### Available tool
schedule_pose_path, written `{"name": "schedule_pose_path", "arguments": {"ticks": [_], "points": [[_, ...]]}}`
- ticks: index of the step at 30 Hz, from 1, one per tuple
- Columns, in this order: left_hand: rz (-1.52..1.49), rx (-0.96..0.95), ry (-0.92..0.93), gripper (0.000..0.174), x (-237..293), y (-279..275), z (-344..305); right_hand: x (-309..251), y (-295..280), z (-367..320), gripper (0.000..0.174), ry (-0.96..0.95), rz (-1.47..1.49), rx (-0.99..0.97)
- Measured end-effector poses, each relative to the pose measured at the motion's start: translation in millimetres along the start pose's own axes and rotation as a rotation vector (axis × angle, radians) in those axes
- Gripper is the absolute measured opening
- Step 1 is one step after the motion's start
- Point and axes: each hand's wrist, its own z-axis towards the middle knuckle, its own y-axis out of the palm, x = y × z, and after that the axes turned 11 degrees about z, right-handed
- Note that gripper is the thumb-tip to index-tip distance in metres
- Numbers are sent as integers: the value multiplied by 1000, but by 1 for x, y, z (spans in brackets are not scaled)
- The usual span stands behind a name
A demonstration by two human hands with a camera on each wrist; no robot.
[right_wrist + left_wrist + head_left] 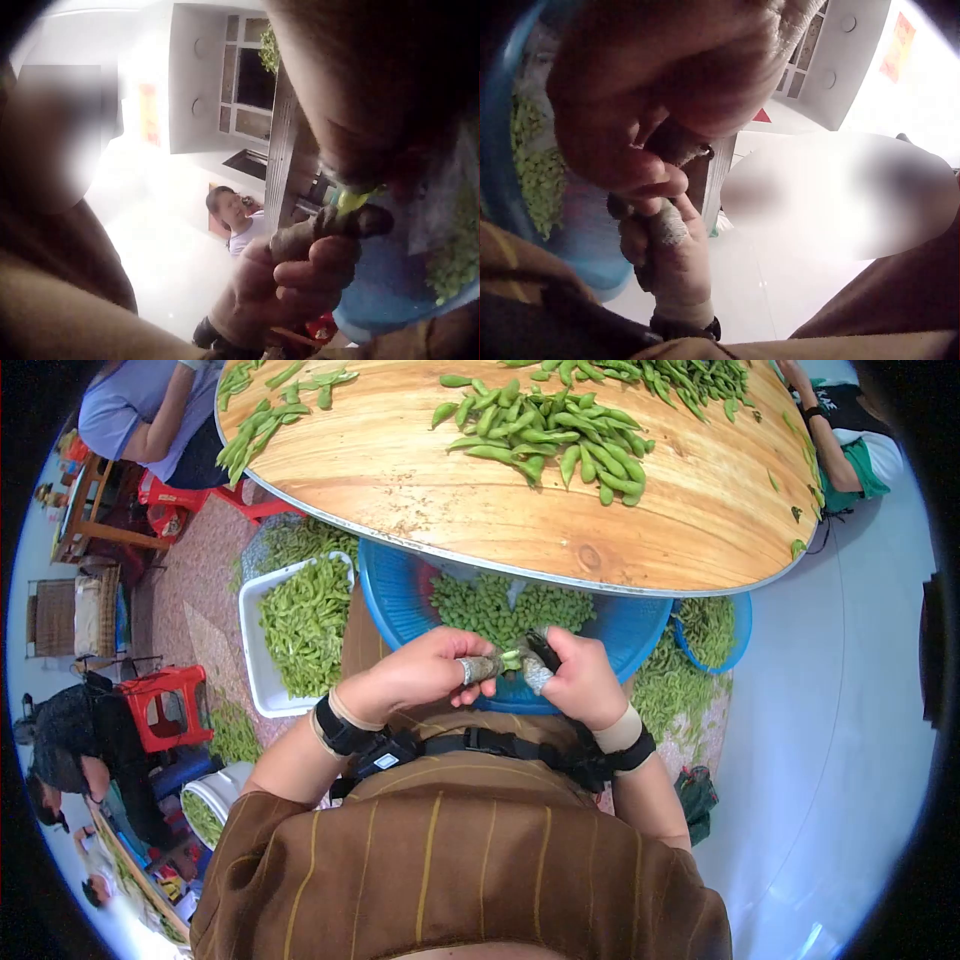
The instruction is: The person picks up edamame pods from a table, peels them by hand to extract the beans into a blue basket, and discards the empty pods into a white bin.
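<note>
A green soybean pod (511, 659) is between my two hands, just over a blue basin (385, 600). On its left end, my left hand (425, 668) pinches with taped, dirt-stained thumb and finger. My right hand (585, 680) grips the other end, its thumb and forefinger wrapped in grey tape. The right wrist view shows the bright pod between the fingertips of both hands, while in the left wrist view the fingers hide it. Shelled green beans (500, 610) lie heaped in the basin below.
A round wooden table (400, 490) overhangs the basin, with a pile of pods (550, 435) on it. To the left stands a white tub (270, 695) of pods; loose pods (660, 695) cover the floor at right. Other people sit around, near red stools (165, 710).
</note>
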Motion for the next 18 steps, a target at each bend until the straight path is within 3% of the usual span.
{"name": "schedule_pose_path", "arguments": {"ticks": [1, 2, 4, 7, 9, 14, 18], "points": [[1, 2, 1, 13, 0, 1, 0, -4, 0, -1, 19, -83, -189, 43], [11, 57, -13, 13, 1, 2, 0, -5, 0, -2, 19, -85, -190, 43], [25, 116, -23, 13, 4, 3, -1, -9, -1, -2, 19, -203, -349, 225], [113, 154, -16, 13, 9, 6, -4, -27, -2, -3, 19, -217, -198, 150], [281, 131, 77, 14, 14, 10, -8, -25, -2, -2, 18, -182, -184, 86], [350, 34, 69, 14, 17, 10, -11, -22, 0, -1, 16, -154, -159, -77], [273, 56, 86, 12, 11, 11, -5, -18, 8, 2, 17, -181, -198, 78]]}}
